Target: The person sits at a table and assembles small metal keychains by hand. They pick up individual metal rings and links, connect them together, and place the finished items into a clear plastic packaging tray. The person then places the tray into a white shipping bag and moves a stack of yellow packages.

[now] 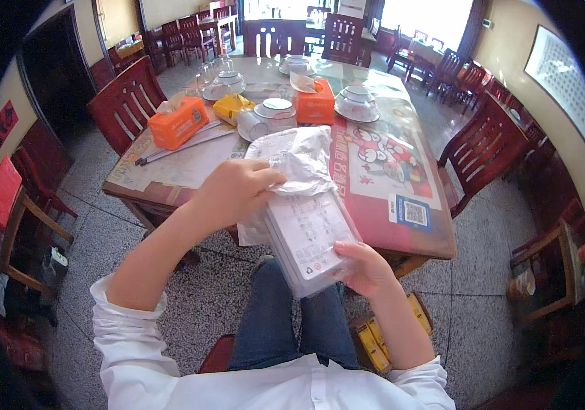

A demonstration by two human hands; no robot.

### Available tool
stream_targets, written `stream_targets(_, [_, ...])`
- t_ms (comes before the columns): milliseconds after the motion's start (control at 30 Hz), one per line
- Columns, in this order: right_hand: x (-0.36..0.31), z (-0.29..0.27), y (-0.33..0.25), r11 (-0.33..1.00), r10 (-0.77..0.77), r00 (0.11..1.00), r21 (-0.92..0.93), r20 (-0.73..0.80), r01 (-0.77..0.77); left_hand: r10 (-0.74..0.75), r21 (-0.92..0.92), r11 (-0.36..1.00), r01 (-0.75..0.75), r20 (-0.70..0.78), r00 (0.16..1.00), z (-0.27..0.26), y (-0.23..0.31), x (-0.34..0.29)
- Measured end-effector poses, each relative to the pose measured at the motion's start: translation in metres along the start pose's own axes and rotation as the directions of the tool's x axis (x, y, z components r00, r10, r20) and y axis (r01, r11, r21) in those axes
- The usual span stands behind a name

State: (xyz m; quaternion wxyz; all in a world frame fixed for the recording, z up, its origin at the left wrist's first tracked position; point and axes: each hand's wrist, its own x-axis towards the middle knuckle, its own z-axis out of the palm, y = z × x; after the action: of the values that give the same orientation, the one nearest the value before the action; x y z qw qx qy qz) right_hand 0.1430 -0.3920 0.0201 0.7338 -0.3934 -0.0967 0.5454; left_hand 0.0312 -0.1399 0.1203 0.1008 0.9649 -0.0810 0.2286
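Observation:
A flat rectangular package, pale with a printed label face under clear plastic, is tilted over my lap at the table's near edge. Its upper end lies within a crumpled white plastic mailer bag. My left hand is closed on the bag's opening edge, thumb and fingers pinching it. My right hand grips the package's lower right corner, thumb on the printed face and fingers behind it, hidden. The rest of the bag hangs beside the package on the left.
On the wooden table stand two orange tissue boxes, a yellow packet, stacked bowls, glasses and pens. A carton of yellow boxes sits on the floor by my right leg. Chairs surround the table.

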Motion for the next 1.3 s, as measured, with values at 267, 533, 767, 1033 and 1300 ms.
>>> stream_targets(267, [0.011, 0.035, 0.005, 0.986, -0.167, 0.986, -0.027, -0.023, 0.166, 0.150, 0.092, 0.986, -0.139, -0.116, 0.982, 0.011, 0.037, 0.007])
stream_targets(533, [0.006, 0.019, -0.001, 0.973, -0.229, 0.973, 0.031, -0.016, 0.230, -0.041, -0.008, 0.999, 0.042, -0.428, 0.903, 0.004, 0.030, -0.014])
stream_targets(767, [0.013, 0.013, 0.005, 0.976, -0.218, 0.976, 0.025, 0.022, 0.218, -0.243, -0.311, 0.947, 0.084, -0.518, 0.820, 0.041, 0.015, -0.031])
stream_targets(1033, [0.023, 0.015, 0.003, 0.947, -0.167, 0.984, 0.268, -0.067, 0.179, -0.154, -0.085, 0.988, 0.130, -0.480, 0.864, 0.050, 0.050, -0.042])
stream_targets(1300, [0.019, 0.019, 0.008, 0.950, -0.311, 0.944, -0.025, -0.107, 0.310, -0.300, -0.305, 0.929, 0.210, -0.289, 0.909, 0.013, 0.058, -0.038])
